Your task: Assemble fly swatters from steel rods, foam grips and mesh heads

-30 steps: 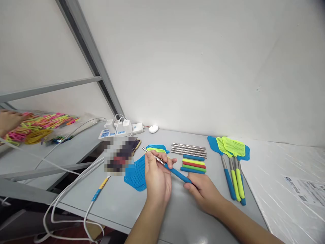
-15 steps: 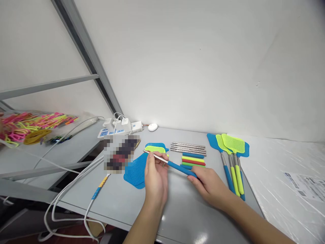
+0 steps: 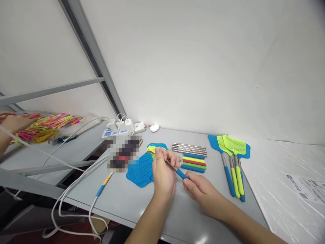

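Between my two hands is a metal rod [image 3: 172, 165] with a blue handle sleeve [image 3: 181, 174]. My left hand [image 3: 164, 174] is closed around the metal part, and its fingers hide the rod's tip. My right hand [image 3: 201, 188] grips the blue sleeve near its end. Left of my left hand lie blue mesh swatter heads [image 3: 139, 170], with a yellow-green head [image 3: 153, 148] and a sliver of red behind. Beyond my hands are several bare metal rods [image 3: 189, 149] and a row of coloured sleeves [image 3: 194, 163]. Assembled fly swatters [image 3: 232, 162] lie to the right.
A power strip [image 3: 116, 132] with plugs stands by the wall, near a white oval case [image 3: 154, 128]. White cables [image 3: 66, 189] drape over the front left edge. Another person's hand [image 3: 16, 122] is over colourful strips on the left table. A plastic-wrapped board [image 3: 286, 173] lies right.
My left hand has slid along the rod toward my right hand, so less metal and less blue shows. Another person's hand has come into view at the far left.
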`<state>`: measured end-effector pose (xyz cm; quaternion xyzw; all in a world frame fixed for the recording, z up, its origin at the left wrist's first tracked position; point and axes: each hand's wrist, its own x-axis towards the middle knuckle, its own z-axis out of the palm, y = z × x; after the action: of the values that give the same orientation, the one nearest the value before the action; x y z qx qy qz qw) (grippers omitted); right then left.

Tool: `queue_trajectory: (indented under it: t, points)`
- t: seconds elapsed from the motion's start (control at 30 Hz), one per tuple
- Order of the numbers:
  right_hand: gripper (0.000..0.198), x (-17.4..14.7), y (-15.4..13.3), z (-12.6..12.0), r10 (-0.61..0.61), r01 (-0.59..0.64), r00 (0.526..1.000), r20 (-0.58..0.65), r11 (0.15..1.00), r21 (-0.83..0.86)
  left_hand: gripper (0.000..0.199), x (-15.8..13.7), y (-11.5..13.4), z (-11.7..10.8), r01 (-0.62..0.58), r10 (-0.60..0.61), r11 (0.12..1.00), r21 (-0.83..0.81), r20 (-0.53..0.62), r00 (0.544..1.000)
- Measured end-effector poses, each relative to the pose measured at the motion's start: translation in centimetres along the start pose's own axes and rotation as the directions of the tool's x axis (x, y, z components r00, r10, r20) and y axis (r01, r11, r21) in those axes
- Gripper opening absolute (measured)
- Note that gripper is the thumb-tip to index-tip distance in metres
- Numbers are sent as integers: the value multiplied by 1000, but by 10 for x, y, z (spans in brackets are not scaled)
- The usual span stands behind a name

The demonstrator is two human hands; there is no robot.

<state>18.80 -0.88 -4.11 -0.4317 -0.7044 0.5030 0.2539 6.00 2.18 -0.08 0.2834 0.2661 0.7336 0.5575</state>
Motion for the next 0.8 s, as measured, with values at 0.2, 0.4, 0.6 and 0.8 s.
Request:
queue_trajectory:
  t: [0.2, 0.4, 0.6, 0.8]
  points:
    - [36, -5, -2, 5, 13, -13, 999, -36, 1000, 18, 40, -3, -3, 10, -27, 27, 999, 21, 15, 1000]
    - [36, -9, -11, 1, 0, -2, 999, -37, 998, -58, 39, -9, -2, 17, 1, -2, 999, 33, 30, 1000]
    - [33, -6, -9, 1, -45, 41, 998, -43, 995, -88, 40, -11, -10, 16, -8, 4, 998, 66, 55, 998]
    - [24, -2, -7, 5, -31, 40, 991, -132, 997, 65, 45, -10, -6, 17, -88, -60, 891, 445, 307, 950]
